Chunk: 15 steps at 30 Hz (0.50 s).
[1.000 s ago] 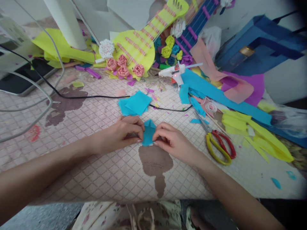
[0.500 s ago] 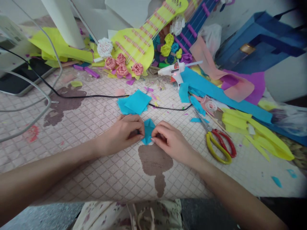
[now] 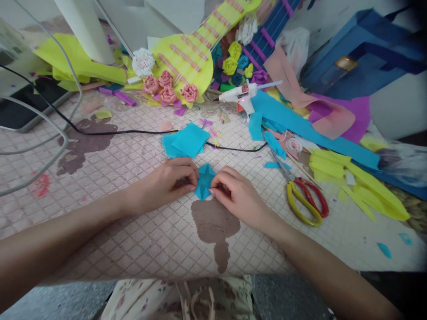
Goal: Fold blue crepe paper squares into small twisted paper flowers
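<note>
Between my hands is a small creased piece of blue paper (image 3: 205, 181), with fold lines crossing at its middle. My left hand (image 3: 171, 180) pinches its left edge between thumb and fingers. At its right edge, my right hand (image 3: 235, 193) pinches it the same way. Just beyond my left hand lie several blue paper squares (image 3: 191, 140), loosely stacked over a black cable. To the right of my right hand rest scissors (image 3: 305, 200) with one yellow and one red handle.
A white hot glue gun (image 3: 242, 97) lies behind, beside blue crepe strips (image 3: 310, 131). A yellow paper guitar (image 3: 187, 62) with pink roses leans at the back. A black cable (image 3: 133, 132) crosses the table. Yellow paper (image 3: 373, 191) lies right; a tablet (image 3: 30, 106) lies left.
My left hand has shifted slightly left, and more of the blue paper shows, looking flatter and more spread. My right hand has barely moved. The whole view has shifted a little.
</note>
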Motion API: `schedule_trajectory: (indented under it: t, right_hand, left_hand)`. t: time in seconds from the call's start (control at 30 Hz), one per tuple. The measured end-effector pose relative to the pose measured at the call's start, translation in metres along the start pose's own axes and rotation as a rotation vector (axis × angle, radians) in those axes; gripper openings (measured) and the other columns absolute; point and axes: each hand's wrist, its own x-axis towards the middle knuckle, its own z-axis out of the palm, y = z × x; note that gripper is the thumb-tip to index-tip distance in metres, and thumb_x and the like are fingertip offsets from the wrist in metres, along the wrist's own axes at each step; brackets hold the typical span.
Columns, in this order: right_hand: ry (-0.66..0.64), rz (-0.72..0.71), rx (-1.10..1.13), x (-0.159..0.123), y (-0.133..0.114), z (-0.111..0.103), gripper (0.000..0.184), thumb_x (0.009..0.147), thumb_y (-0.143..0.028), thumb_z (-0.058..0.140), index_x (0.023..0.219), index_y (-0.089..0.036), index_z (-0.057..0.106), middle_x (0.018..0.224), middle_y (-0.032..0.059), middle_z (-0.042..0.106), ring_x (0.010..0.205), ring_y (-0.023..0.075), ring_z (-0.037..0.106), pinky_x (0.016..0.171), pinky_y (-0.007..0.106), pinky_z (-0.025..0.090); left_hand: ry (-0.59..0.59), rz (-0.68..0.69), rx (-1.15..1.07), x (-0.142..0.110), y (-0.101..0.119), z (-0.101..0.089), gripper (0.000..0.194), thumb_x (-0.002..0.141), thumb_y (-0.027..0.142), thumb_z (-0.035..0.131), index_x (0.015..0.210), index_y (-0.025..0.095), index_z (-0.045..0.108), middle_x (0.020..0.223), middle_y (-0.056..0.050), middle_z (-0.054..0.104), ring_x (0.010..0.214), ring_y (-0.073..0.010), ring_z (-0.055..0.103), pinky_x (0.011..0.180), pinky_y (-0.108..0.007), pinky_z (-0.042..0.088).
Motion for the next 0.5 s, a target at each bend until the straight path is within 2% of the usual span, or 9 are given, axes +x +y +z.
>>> schedule_trajectory:
  t: [0.3,0.5]
  right_hand:
    - [0.027,0.011,-0.046,0.0,-0.002,0.005,0.009,0.086,-0.017,0.053,0.078,-0.019,0.05,0.084,0.0009,0.049,0.07,0.0115,0.049,0.062,0.025,0.037]
    - [0.047,0.025,-0.084,0.001,-0.003,0.007,0.011,0.085,-0.017,0.055,0.077,-0.019,0.049,0.083,0.0002,0.049,0.069,0.0109,0.049,0.061,0.025,0.037]
  left_hand:
    - [0.081,-0.133,0.142,-0.002,0.007,0.013,0.008,0.084,0.016,0.053,0.079,0.018,0.059,0.092,-0.003,0.061,0.092,-0.0198,0.056,0.086,-0.037,0.036]
    - [0.12,-0.146,0.215,-0.004,0.008,0.02,0.005,0.084,0.019,0.054,0.08,0.018,0.056,0.095,-0.003,0.059,0.093,-0.021,0.054,0.084,-0.037,0.036]
